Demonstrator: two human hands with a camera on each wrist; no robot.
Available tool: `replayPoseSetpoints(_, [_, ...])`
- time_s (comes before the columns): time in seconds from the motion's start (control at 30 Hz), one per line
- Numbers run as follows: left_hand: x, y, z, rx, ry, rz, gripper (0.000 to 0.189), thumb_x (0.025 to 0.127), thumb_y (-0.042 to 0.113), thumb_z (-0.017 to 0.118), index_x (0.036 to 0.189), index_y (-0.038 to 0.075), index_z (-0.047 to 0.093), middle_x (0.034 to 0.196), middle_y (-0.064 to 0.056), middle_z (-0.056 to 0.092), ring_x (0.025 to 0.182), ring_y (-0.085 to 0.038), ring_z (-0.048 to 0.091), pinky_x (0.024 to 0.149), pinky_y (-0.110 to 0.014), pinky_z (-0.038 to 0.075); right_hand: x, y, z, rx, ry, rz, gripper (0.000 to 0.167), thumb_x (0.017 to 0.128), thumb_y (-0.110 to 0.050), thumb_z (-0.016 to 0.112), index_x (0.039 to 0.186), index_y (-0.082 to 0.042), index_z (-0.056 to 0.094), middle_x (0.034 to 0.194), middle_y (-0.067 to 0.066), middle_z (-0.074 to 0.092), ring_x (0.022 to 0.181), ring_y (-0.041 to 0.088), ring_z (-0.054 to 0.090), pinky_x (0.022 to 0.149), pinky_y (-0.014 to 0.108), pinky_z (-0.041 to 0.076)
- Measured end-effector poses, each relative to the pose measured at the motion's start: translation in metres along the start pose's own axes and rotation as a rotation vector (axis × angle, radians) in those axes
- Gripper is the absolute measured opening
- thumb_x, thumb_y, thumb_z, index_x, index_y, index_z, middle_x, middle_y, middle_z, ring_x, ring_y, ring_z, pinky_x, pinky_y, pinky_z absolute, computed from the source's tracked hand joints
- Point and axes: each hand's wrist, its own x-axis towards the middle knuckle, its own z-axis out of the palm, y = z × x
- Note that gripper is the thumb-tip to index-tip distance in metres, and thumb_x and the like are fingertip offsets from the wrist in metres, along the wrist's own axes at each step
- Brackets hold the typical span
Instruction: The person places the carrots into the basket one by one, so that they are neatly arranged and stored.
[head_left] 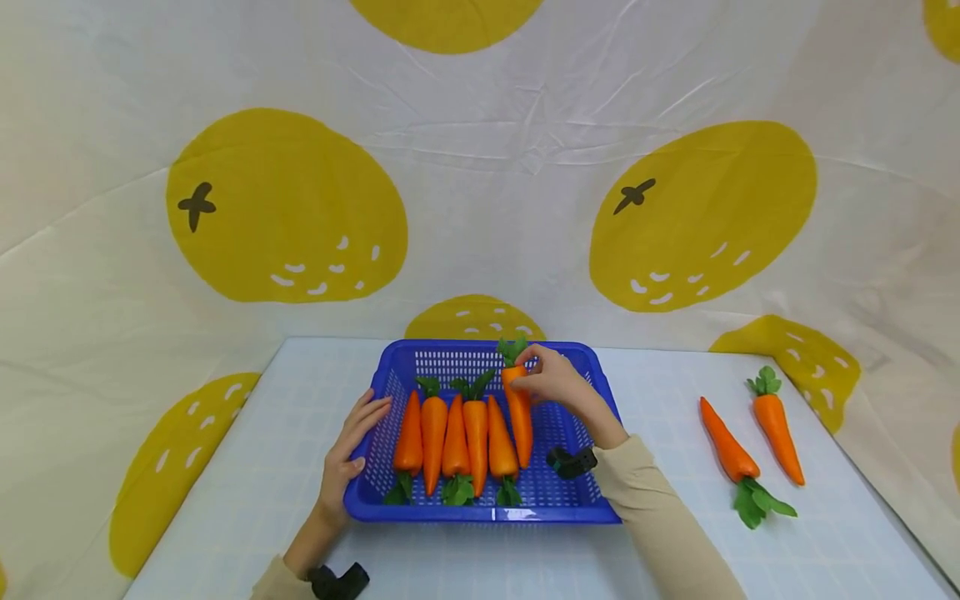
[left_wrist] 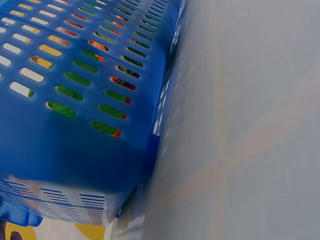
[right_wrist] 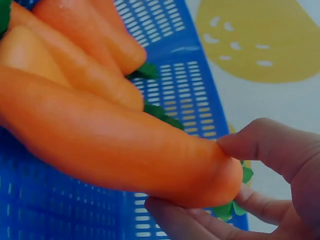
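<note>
In the head view my right hand (head_left: 553, 377) pinches an orange carrot (head_left: 517, 408) near its leafy top, inside a blue slotted basket (head_left: 480, 514). The right wrist view shows that same carrot (right_wrist: 125, 142) close up, thumb and fingers on either side of its thick end. To its left, several carrots (head_left: 475, 433) lie side by side in the basket, leaf ends alternating toward the back and the front. My left hand (head_left: 348, 446) rests on the basket's left rim, fingers over the edge. In the left wrist view only the basket's wall (left_wrist: 75, 150) shows, that hand being out of frame.
Two more carrots lie on the table at the right: one (head_left: 727, 442) with leaves toward the front, another (head_left: 780, 433) with leaves toward the back. A pale checked cloth (head_left: 247, 508) covers the table. Behind hangs a white curtain (head_left: 487, 208) printed with yellow fruit.
</note>
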Motion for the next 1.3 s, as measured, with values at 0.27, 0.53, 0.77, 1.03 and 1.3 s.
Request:
replayPoseSetpoints(0.27, [-0.002,-0.001,-0.001,-0.011,0.006,0.013,0.056,0.089,0.008,0.033,0.138,-0.012,0.048,0.145,-0.027,0.044,0.147,-0.038,0.018,0.117,-0.03,0.013,-0.001,0.005,0.007,-0.129,-0.012,0.065,0.029,0.084,-0.011,0.073,0.105,0.001,0.056,0.093,0.015,0.061,0.067,0.024,0.067,0.062,0.038,0.058])
replayPoseSetpoints(0.53, [-0.001,-0.001,0.001,-0.012,-0.003,0.009,0.057,0.088,0.008,0.032,0.139,-0.011,0.048,0.146,-0.027,0.044,0.147,-0.038,0.017,0.117,-0.03,0.012,-0.002,0.009,0.012,-0.185,-0.057,0.105,0.029,0.085,-0.009,0.069,0.106,0.003,0.052,0.091,0.016,0.058,0.067,0.026,0.065,0.065,0.043,0.059])
replayPoseSetpoints(0.77, [0.0,-0.001,0.0,0.001,0.003,0.014,0.056,0.088,0.008,0.032,0.138,-0.012,0.049,0.145,-0.027,0.044,0.146,-0.039,0.018,0.117,-0.03,0.012,0.001,0.01,0.019,-0.229,-0.116,0.119,0.029,0.089,-0.007,0.067,0.111,0.004,0.05,0.091,0.016,0.058,0.068,0.027,0.066,0.064,0.042,0.059])
replayPoseSetpoints(1.03, [-0.001,0.0,0.0,0.003,0.002,0.004,0.056,0.089,0.01,0.033,0.138,-0.011,0.049,0.146,-0.026,0.045,0.147,-0.037,0.018,0.117,-0.029,0.013,0.002,0.011,0.022,-0.256,-0.147,0.124,0.029,0.091,-0.008,0.066,0.112,0.004,0.05,0.089,0.016,0.059,0.067,0.031,0.067,0.062,0.041,0.058])
replayPoseSetpoints(1.3, [0.0,0.0,0.0,0.005,0.001,-0.012,0.056,0.089,0.011,0.033,0.139,-0.01,0.049,0.146,-0.025,0.044,0.147,-0.036,0.018,0.116,-0.029,0.013,0.002,0.012,0.022,-0.258,-0.16,0.129,0.028,0.091,-0.009,0.066,0.112,0.002,0.05,0.09,0.016,0.059,0.066,0.03,0.067,0.062,0.041,0.058])
